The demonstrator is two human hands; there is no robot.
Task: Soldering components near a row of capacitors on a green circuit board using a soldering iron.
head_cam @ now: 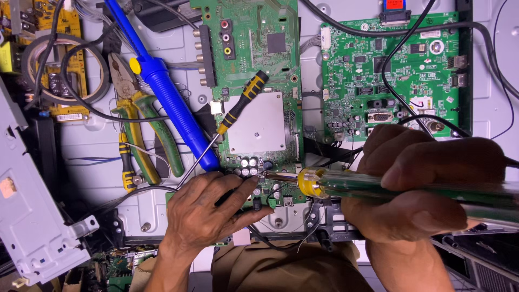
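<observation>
The right hand (pixel 427 184) is wrapped around a green soldering iron (pixel 378 186), its tip reaching left onto the circuit board (pixel 259 108). The left hand (pixel 208 208) lies just beside that tip, fingers pressing the board's lower edge by the capacitors (pixel 247 165).

A small white rectangular label (pixel 427 76) with dark print is sitting on the right green circuit board (pixel 346 65), near its upper right part. Another white strip label (pixel 68 117) with a barcode is lying at the lower edge of the yellow board (pixel 65 21) on the left. No packages, signs or screens are showing.
</observation>
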